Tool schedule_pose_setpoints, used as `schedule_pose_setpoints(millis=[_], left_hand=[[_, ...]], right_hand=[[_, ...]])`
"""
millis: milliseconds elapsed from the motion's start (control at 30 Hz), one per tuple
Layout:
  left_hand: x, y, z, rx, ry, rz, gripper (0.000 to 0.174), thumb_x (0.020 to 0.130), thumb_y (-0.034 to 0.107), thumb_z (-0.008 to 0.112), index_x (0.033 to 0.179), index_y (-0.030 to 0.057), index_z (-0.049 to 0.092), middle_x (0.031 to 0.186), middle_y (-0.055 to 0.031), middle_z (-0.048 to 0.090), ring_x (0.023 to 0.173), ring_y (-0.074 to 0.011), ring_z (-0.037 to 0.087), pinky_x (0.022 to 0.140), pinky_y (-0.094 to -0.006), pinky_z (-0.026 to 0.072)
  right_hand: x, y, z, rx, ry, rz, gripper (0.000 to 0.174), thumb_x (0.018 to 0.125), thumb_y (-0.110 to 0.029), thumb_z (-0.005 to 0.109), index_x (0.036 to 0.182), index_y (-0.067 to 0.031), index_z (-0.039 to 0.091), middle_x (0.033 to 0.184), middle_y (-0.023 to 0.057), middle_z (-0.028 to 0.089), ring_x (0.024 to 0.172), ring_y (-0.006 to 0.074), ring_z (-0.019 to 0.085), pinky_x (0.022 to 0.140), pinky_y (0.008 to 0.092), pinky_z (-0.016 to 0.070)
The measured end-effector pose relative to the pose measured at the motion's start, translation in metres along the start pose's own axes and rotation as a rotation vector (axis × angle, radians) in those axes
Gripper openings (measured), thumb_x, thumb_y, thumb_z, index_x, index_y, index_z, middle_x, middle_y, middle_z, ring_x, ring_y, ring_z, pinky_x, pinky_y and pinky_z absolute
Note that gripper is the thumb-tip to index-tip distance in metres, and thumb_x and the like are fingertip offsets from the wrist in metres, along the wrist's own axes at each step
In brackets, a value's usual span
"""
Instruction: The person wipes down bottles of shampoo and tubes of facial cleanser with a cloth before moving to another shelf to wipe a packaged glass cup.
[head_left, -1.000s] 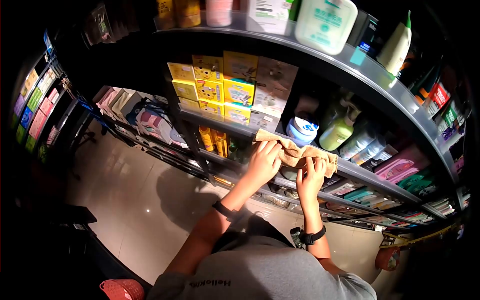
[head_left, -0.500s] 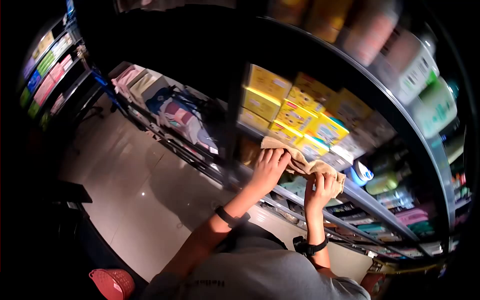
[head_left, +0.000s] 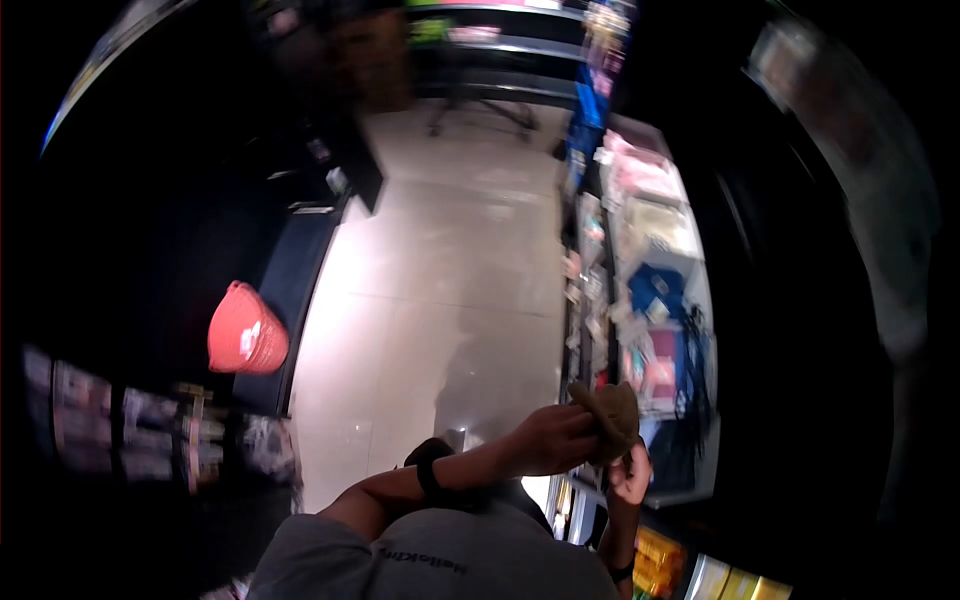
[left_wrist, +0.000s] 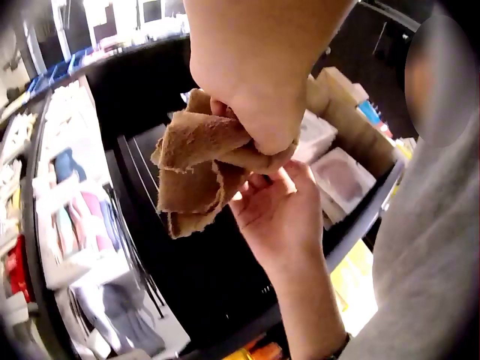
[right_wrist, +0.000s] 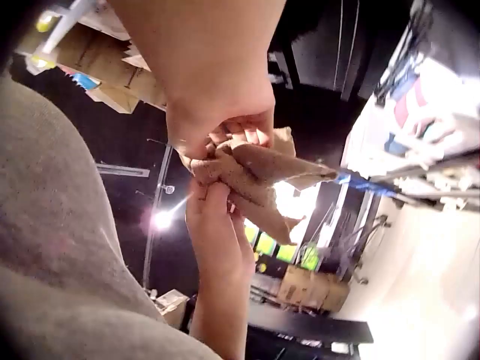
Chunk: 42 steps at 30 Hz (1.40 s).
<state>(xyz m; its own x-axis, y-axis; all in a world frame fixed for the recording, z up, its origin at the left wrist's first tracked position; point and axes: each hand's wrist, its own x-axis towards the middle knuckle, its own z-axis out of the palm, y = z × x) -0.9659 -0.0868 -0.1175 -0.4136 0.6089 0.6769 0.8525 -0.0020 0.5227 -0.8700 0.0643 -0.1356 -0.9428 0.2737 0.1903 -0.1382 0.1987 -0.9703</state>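
Observation:
A tan cloth (head_left: 614,415), bunched and folded, is held between both hands in front of the body. The left hand (head_left: 556,440) grips its left side with curled fingers. At its lower right edge the right hand (head_left: 630,474) holds on with fingers and thumb. In the left wrist view the cloth (left_wrist: 202,161) hangs in loose folds from the left hand (left_wrist: 259,112), with the right hand (left_wrist: 281,210) just below, palm partly showing. The right wrist view shows both hands close together on the cloth (right_wrist: 262,176), its corners sticking out.
A tiled floor aisle (head_left: 450,300) runs ahead. On the right stands a shelf bin of folded textiles (head_left: 655,290). A pink-red basket (head_left: 247,330) sits on a dark surface at left. Yellow boxes (head_left: 740,585) show at the bottom right, a wheeled base (head_left: 485,118) at the far end.
The head view has swung left from the product shelf to the aisle. Both hands have left the shelf edge with the cloth, which is now more bunched, and have come closer together.

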Motion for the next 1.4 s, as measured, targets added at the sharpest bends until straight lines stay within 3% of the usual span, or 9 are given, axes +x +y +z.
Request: schedule_pose_setpoints(millis=[100,400,567,733,767,800,867,1100,1400], left_hand=[[-0.024,-0.035,-0.053,0.206,0.095,-0.093,0.011,0.066,0.011,0.062,0.075,0.0107,0.057,0.080,-0.0045,0.051,0.075,-0.0221,0.054,0.061,-0.0329,0.0460],[-0.092,-0.152,-0.236,0.505,0.174,-0.229,0.007,0.067,0.005,0.058,0.071,0.0080,0.052,0.075,-0.0036,0.048,0.074,-0.0202,0.051,0.059,-0.0303,0.0436],[-0.121,-0.170,-0.338,0.556,0.295,-0.428,0.022,0.065,0.018,0.065,0.078,0.0024,0.056,0.115,-0.0202,0.044,0.102,-0.0318,0.043,0.085,-0.0376,0.0384],[-0.152,-0.214,-0.379,0.512,0.438,-0.693,0.033,0.069,0.021,0.066,0.085,-0.0041,0.051,0.112,-0.0218,0.044,0.101,-0.0347,0.045,0.086,-0.0405,0.0381],[-0.163,-0.228,-0.383,0.474,0.476,-0.842,0.031,0.071,0.020,0.065,0.086,-0.0036,0.051,0.110,-0.0216,0.044,0.100,-0.0340,0.045,0.085,-0.0397,0.0386],[-0.173,-0.242,-0.386,0.427,0.509,-0.995,0.029,0.072,0.018,0.064,0.088,-0.0031,0.051,0.108,-0.0215,0.044,0.099,-0.0332,0.046,0.085,-0.0389,0.0391],[-0.185,-0.265,-0.400,0.487,0.571,-0.871,0.032,0.071,0.019,0.061,0.096,-0.0001,0.054,0.094,-0.0168,0.051,0.091,-0.0319,0.049,0.080,-0.0351,0.0404],[-0.183,-0.362,-0.478,0.723,0.674,-0.984,0.011,0.070,0.004,0.058,0.079,0.0013,0.053,0.086,-0.0121,0.049,0.082,-0.0304,0.050,0.071,-0.0383,0.0410],[-0.127,-0.502,-0.623,0.709,0.320,-1.129,0.018,0.079,0.008,0.051,0.095,0.0016,0.047,0.081,-0.0198,0.057,0.074,-0.0369,0.057,0.062,-0.0425,0.0463]], right_hand=[[0.075,0.036,0.054,0.175,-0.420,0.139,0.050,0.090,-0.034,0.036,0.116,0.0071,0.047,0.113,0.0141,0.053,0.105,0.0207,0.051,0.091,0.0319,0.0396],[0.202,0.054,0.310,0.478,-0.814,0.505,0.033,0.094,-0.025,0.033,0.105,-0.0006,0.053,0.098,0.0056,0.058,0.088,0.0134,0.055,0.080,0.0258,0.0425],[0.252,0.003,0.421,0.610,-0.789,0.579,0.025,0.086,-0.013,0.043,0.099,0.0044,0.055,0.095,0.0104,0.060,0.085,0.0160,0.058,0.077,0.0263,0.0438],[0.274,0.016,0.502,0.641,-0.794,0.636,0.025,0.083,-0.013,0.048,0.096,0.0063,0.056,0.094,0.0123,0.060,0.086,0.0182,0.058,0.079,0.0269,0.0438],[0.274,0.003,0.518,0.449,-0.776,0.586,0.019,0.082,-0.011,0.048,0.093,0.0016,0.057,0.088,0.0096,0.060,0.086,0.0178,0.056,0.077,0.0285,0.0437],[0.271,-0.013,0.526,0.309,-0.846,0.148,0.020,0.084,-0.015,0.048,0.092,0.0014,0.057,0.087,0.0069,0.059,0.081,0.0149,0.055,0.073,0.0263,0.0427],[0.298,0.004,0.555,0.593,-1.004,0.649,0.023,0.087,-0.018,0.045,0.093,0.0010,0.056,0.087,0.0053,0.058,0.079,0.0140,0.054,0.071,0.0256,0.0421],[0.407,0.093,0.664,0.718,-1.026,0.659,0.026,0.086,-0.016,0.040,0.102,0.0011,0.051,0.099,0.0084,0.055,0.092,0.0167,0.052,0.079,0.0307,0.0420],[0.591,0.050,0.790,0.881,-1.188,0.909,0.029,0.087,-0.019,0.042,0.110,-0.0018,0.049,0.104,0.0114,0.055,0.097,0.0241,0.053,0.089,0.0378,0.0392]])
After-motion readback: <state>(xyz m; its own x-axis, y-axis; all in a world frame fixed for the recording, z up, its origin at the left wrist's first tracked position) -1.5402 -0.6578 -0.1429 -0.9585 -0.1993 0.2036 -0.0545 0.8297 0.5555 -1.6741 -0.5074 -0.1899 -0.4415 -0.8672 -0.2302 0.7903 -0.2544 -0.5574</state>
